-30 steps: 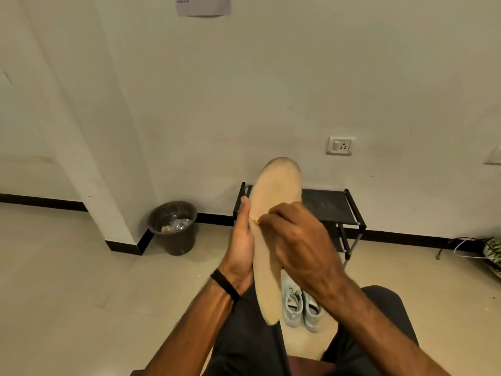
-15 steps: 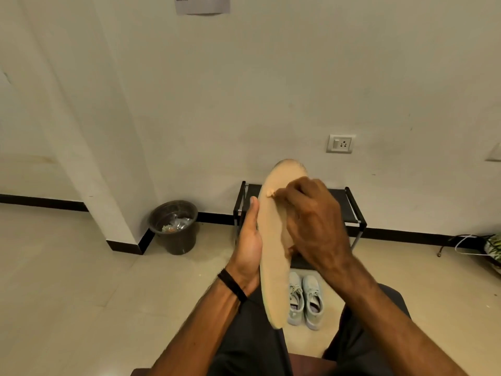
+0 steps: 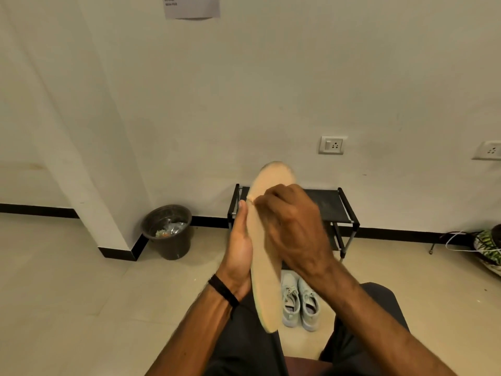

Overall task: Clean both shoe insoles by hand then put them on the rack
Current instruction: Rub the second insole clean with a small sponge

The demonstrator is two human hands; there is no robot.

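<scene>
A beige shoe insole (image 3: 267, 294) stands upright in front of me, toe end up. My left hand (image 3: 240, 251) holds it by its left edge, thumb along the rim and fingers hidden behind it. My right hand (image 3: 292, 229) lies across the upper front of the insole, its curled fingers pressed against the face near the left edge. Behind my hands, a low black rack (image 3: 332, 206) stands against the wall with its top shelf bare. Only one insole is in view.
A pair of pale sneakers (image 3: 299, 302) sits on the floor in front of the rack, between my knees. A dark bin (image 3: 168, 232) with rubbish stands left by the wall corner. Another patterned shoe (image 3: 488, 245) and a white cable (image 3: 458, 240) lie at the far right.
My right hand slid up the insole's face toward the toe, then came back down a little. The left hand has kept its hold on the insole.
</scene>
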